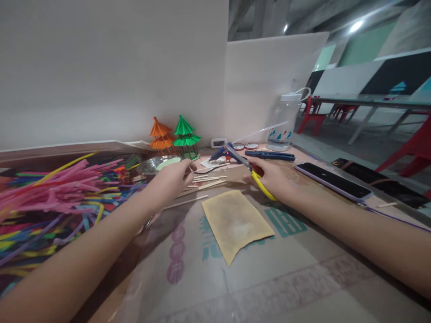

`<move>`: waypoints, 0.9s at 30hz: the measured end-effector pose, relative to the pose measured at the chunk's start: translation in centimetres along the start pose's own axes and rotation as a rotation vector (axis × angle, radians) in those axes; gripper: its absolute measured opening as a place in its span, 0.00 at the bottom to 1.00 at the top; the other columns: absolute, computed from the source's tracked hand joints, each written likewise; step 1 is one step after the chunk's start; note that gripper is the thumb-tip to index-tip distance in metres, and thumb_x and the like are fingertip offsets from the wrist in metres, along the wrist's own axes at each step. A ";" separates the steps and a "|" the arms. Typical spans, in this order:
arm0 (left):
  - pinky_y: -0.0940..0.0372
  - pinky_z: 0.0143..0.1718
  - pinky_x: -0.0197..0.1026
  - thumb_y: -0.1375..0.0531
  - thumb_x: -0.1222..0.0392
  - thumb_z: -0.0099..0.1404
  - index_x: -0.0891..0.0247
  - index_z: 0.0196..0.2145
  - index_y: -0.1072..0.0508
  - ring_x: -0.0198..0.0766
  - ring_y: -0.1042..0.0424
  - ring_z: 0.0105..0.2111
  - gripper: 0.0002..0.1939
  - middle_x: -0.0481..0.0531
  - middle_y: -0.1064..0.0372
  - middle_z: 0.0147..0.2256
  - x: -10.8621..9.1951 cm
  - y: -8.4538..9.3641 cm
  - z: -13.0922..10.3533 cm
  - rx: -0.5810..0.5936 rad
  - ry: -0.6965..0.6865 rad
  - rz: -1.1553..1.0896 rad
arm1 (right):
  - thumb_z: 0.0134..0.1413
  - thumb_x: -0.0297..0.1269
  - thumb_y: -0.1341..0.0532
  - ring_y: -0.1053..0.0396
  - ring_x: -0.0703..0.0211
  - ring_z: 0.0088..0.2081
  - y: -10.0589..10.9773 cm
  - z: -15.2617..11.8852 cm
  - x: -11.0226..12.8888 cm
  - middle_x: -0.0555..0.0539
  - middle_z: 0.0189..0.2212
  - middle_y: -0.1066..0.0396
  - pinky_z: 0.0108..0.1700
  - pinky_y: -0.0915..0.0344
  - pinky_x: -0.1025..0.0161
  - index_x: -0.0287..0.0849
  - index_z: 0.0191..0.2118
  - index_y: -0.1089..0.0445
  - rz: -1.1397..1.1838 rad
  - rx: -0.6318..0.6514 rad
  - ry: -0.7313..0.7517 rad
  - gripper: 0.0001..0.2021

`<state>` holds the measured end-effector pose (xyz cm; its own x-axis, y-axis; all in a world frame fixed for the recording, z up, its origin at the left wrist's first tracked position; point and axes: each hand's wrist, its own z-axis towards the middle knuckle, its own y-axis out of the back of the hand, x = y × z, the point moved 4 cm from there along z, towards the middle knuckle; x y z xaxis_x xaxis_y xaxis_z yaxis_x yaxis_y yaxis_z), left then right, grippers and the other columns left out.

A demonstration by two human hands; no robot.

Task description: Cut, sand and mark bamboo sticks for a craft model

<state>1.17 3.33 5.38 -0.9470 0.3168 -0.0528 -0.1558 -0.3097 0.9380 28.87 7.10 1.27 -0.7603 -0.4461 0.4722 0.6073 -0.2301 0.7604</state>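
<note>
In my right hand (269, 179) is a pair of scissors (258, 181) with yellow handles, its blades pointing up and away to the left. My left hand (177, 175) hovers beside several thin wooden sticks (205, 183), fingers bent and pressed together; what they hold, if anything, I cannot make out. Between and below both hands lies a piece of yellowish sandpaper (237, 224) with a worn, pale patch. A blue glue gun (218, 153) rests beyond the scissors, partly hidden by the blades. Behind my left hand stands a metal bowl (151, 165) with a pale green piece in it.
Colourful pipe cleaners (57, 193) heap up on the left. Orange (161, 134) and green (185, 137) model pagodas stand by the wall. Farther right are a clear water bottle (283, 121), a blue utility knife (269, 155) and a phone (333, 181). Printed cardboard (188, 296) covers the table.
</note>
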 end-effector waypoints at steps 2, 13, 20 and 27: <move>0.36 0.35 0.38 0.50 0.59 0.70 0.60 0.51 0.29 0.41 0.25 0.37 0.16 0.51 0.23 0.39 -0.3 1.4 -0.3 -0.065 0.014 -0.111 | 0.56 0.54 0.39 0.32 0.53 0.34 0.4 0.0 0.4 0.44 0.36 0.27 0.36 0.38 0.60 0.40 0.53 0.31 0.109 -0.038 0.005 0.26; 0.39 0.34 0.40 0.52 0.56 0.73 0.62 0.33 0.25 0.41 0.29 0.32 0.18 0.53 0.25 0.32 -5.1 3.0 -2.2 -0.061 -0.259 -0.200 | 0.58 0.41 0.40 0.38 0.63 0.28 2.8 -3.8 8.1 0.53 0.29 0.38 0.30 0.39 0.64 0.45 0.42 0.37 0.660 -0.030 0.079 0.09; 0.34 0.48 0.44 0.50 0.59 0.74 0.56 0.54 0.30 0.41 0.27 0.46 0.15 0.54 0.25 0.49 -7.9 1.4 -4.2 -0.057 -0.394 -0.472 | 0.56 0.31 0.41 0.31 0.61 0.34 2.4 -5.7 10.2 0.51 0.33 0.32 0.36 0.33 0.64 0.46 0.40 0.35 0.687 0.078 0.169 0.06; 0.37 0.34 0.39 0.52 0.56 0.74 0.61 0.38 0.29 0.38 0.31 0.32 0.15 0.50 0.29 0.32 -6.3 3.1 -3.4 -0.108 -0.232 -0.575 | 0.58 0.43 0.38 0.37 0.61 0.32 2.8 -5.2 9.4 0.51 0.32 0.36 0.33 0.37 0.64 0.47 0.48 0.38 0.671 0.136 0.151 0.14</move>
<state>5.67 -2.72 7.45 -0.6199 0.6419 -0.4514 -0.6608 -0.1169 0.7414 24.63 -2.22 5.53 -0.1852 -0.5716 0.7993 0.8923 0.2429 0.3804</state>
